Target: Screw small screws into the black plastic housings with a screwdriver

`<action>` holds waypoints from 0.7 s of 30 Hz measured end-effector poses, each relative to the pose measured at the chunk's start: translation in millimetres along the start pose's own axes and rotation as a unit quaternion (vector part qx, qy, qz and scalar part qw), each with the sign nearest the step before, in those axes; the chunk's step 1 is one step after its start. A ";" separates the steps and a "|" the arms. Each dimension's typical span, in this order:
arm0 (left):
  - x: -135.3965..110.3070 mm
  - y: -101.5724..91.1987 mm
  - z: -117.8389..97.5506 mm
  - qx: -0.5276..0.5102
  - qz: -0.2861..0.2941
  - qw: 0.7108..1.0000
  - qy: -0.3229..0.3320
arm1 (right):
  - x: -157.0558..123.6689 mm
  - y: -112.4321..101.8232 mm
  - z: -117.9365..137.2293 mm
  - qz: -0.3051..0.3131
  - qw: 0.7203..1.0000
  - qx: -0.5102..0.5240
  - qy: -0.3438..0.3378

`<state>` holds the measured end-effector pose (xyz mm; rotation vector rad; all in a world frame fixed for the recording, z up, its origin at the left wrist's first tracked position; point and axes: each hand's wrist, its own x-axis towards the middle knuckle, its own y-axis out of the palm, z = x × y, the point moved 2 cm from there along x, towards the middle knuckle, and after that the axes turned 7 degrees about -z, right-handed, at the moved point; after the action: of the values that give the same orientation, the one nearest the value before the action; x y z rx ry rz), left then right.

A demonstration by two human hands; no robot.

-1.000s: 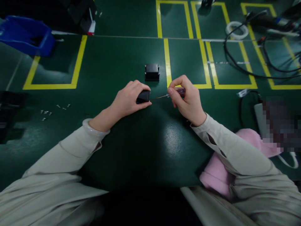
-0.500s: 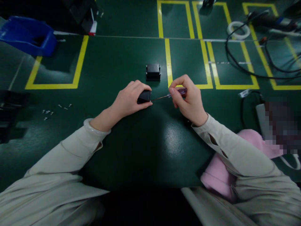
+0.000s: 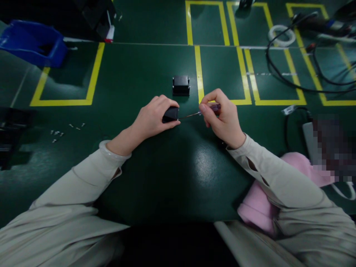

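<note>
My left hand (image 3: 154,115) grips a small black box-shaped part (image 3: 170,114) and steadies it on the green table. Between finger and thumb, my right hand (image 3: 221,118) holds a screwdriver (image 3: 214,108) by its dark reddish, partly clear handle. The thin shaft points left, and its tip meets the near right corner of the part, beside my left thumb. A tiny shiny spot shows there; whether it is a screw head I cannot tell. Just beyond my hands stands a second black box-shaped part (image 3: 181,85) with small metal screws at its corners.
Several loose screws (image 3: 56,132) lie on the left. A blue bin (image 3: 33,42) stands at the far left, black parts (image 3: 11,137) below it. Black cable (image 3: 280,76) and a white ring (image 3: 282,36) are at the right. Pink cloth (image 3: 258,207) lies under my right forearm.
</note>
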<state>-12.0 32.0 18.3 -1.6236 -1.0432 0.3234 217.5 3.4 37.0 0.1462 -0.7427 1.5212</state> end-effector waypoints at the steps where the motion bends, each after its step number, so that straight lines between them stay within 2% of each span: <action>1: 0.0 0.0 -0.1 -0.001 0.000 1.000 -0.001 | 0.2 0.0 0.1 0.000 1.000 0.000 0.000; 14: 0.5 -0.1 -0.8 -0.004 0.000 1.000 0.000 | 1.4 -0.2 0.5 -0.008 1.000 0.003 -0.007; 21: 0.4 0.7 0.1 -0.002 0.006 1.000 -0.008 | 1.7 -0.1 -1.9 -0.001 1.000 0.007 0.015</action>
<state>-11.5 32.4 17.8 -1.6333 -1.0467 0.3433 218.0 5.8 36.5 0.1354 -0.7084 1.5240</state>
